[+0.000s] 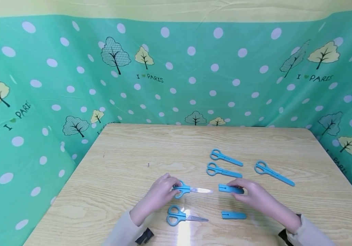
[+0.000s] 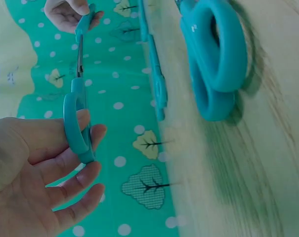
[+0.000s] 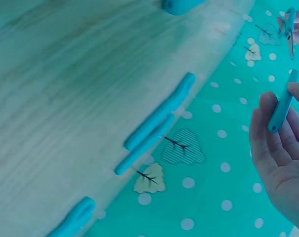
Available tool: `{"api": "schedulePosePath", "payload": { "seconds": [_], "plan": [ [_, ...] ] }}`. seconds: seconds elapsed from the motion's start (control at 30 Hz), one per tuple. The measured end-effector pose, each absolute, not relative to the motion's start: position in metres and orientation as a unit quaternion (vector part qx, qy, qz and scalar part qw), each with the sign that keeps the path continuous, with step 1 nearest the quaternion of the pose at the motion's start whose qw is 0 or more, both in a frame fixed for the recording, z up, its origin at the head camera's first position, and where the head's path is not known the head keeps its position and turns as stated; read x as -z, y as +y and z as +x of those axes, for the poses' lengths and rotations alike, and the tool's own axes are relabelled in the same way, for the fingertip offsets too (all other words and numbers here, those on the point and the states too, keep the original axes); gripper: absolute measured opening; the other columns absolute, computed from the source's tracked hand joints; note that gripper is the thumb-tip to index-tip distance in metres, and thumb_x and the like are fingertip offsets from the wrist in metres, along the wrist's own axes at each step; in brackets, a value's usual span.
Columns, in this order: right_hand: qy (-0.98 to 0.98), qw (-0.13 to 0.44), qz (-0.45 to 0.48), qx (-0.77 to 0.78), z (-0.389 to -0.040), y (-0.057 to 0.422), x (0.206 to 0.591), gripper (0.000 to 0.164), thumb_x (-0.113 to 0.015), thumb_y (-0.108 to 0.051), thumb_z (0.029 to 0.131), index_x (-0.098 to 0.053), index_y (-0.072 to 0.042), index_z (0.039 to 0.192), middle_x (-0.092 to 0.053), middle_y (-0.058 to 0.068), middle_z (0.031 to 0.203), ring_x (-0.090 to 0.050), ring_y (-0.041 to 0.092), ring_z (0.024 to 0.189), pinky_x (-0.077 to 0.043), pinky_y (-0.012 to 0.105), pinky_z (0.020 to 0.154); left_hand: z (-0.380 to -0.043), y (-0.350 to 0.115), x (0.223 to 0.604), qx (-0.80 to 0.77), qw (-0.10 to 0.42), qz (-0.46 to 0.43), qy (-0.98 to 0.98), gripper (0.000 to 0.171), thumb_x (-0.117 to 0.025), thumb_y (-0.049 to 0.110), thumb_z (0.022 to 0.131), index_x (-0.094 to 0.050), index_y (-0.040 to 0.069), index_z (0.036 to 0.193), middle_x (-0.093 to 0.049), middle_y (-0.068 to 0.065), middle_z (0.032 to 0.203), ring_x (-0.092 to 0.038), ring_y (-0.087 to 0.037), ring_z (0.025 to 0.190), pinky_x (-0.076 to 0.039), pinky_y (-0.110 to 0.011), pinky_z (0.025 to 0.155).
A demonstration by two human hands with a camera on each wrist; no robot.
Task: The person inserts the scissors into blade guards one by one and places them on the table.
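Note:
My left hand [image 1: 162,190] grips the blue handles of a pair of scissors [image 1: 186,190], whose bare blades point right. Facing those blade tips across a small gap is a blue blade cover [image 1: 227,188], pinched between the thumb and fingers of my right hand [image 1: 247,191]. In the left wrist view, the thumb of my left hand [image 2: 45,163] passes at the scissors' handle loop [image 2: 77,126]. The right wrist view shows the cover [image 3: 283,103] held upright-slanted by my right hand [image 3: 285,153].
Nearer the front lie uncovered scissors [image 1: 176,216] and a separate blue cover [image 1: 233,215]. Behind the hands are two covered scissors [image 1: 225,158], [image 1: 224,171]. Another covered pair [image 1: 274,173] lies right on the wooden table [image 1: 126,150]. A green dotted curtain [image 1: 176,71] surrounds the table.

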State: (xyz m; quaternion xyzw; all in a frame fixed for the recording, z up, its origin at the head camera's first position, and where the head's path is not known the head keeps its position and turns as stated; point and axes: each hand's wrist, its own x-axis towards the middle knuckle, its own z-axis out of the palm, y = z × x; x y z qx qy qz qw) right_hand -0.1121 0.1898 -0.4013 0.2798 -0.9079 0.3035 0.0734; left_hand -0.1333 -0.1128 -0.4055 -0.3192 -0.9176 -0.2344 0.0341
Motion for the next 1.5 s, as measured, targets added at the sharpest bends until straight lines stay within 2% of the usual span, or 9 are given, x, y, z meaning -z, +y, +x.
{"api": "schedulePosePath", "payload": {
  "seconds": [0.27,0.47,0.7,0.77,0.93,1.0,1.5],
  "plan": [
    [-0.883,0.150,0.338,-0.289,-0.105,0.190,0.391,0.029,-0.073,0.002,0.064,-0.065,-0.006,0.092,-0.066,0.002,0.087,-0.062,0.018,0.079,-0.052,0.024,0.065,-0.127,-0.113,0.397,0.247,0.069,-0.319,-0.912,0.016,-0.066,0.017,0.077,-0.063,0.009,0.090,-0.065,0.002,0.087,-0.048,-0.009,0.076,-0.042,-0.019,0.065],
    [-0.870,0.176,0.356,-0.291,-0.103,0.189,0.388,0.033,-0.074,0.004,0.061,-0.066,-0.007,0.091,-0.066,0.000,0.086,-0.063,0.016,0.079,-0.052,0.021,0.065,-0.125,-0.112,0.395,0.252,0.091,-0.322,-0.908,0.017,-0.068,0.017,0.075,-0.063,0.009,0.090,-0.066,0.002,0.088,-0.049,-0.008,0.077,-0.043,-0.019,0.066],
    [-0.864,0.184,0.367,-0.292,-0.102,0.189,0.385,0.033,-0.074,0.004,0.061,-0.065,-0.006,0.091,-0.066,0.001,0.087,-0.063,0.017,0.080,-0.045,0.009,0.073,-0.125,-0.111,0.395,0.263,0.116,-0.335,-0.897,0.017,-0.069,0.017,0.074,-0.063,0.009,0.088,-0.066,0.003,0.085,-0.050,-0.008,0.076,-0.043,-0.018,0.066],
    [-0.864,0.184,0.368,-0.292,-0.101,0.188,0.385,0.033,-0.074,0.004,0.060,-0.065,-0.006,0.091,-0.066,0.001,0.088,-0.063,0.018,0.080,-0.047,0.012,0.072,-0.124,-0.110,0.395,0.266,0.120,-0.339,-0.894,0.017,-0.069,0.017,0.074,-0.063,0.009,0.087,-0.066,0.003,0.085,-0.050,-0.008,0.076,-0.043,-0.018,0.065],
    [-0.860,0.190,0.375,-0.289,-0.102,0.188,0.385,0.033,-0.074,0.003,0.061,-0.066,-0.006,0.091,-0.066,0.000,0.087,-0.063,0.018,0.080,-0.045,0.010,0.075,-0.124,-0.109,0.395,0.267,0.123,-0.343,-0.892,0.018,-0.069,0.018,0.074,-0.063,0.009,0.088,-0.065,0.003,0.085,-0.050,-0.008,0.076,-0.043,-0.018,0.066],
    [-0.857,0.194,0.379,-0.291,-0.103,0.188,0.386,0.033,-0.074,0.003,0.061,-0.066,-0.006,0.091,-0.066,0.000,0.087,-0.063,0.018,0.079,-0.039,0.003,0.078,-0.124,-0.109,0.395,0.266,0.121,-0.342,-0.893,0.018,-0.069,0.019,0.074,-0.063,0.010,0.088,-0.065,0.004,0.085,-0.050,-0.007,0.076,-0.043,-0.019,0.066],
    [-0.850,0.192,0.389,-0.299,-0.103,0.183,0.387,0.032,-0.073,0.004,0.061,-0.065,-0.004,0.091,-0.066,0.001,0.087,-0.062,0.017,0.078,-0.041,0.004,0.076,-0.122,-0.107,0.394,0.270,0.114,-0.345,-0.891,0.017,-0.069,0.017,0.074,-0.063,0.009,0.088,-0.065,0.004,0.084,-0.050,-0.007,0.077,-0.043,-0.019,0.067]
  ]
}}
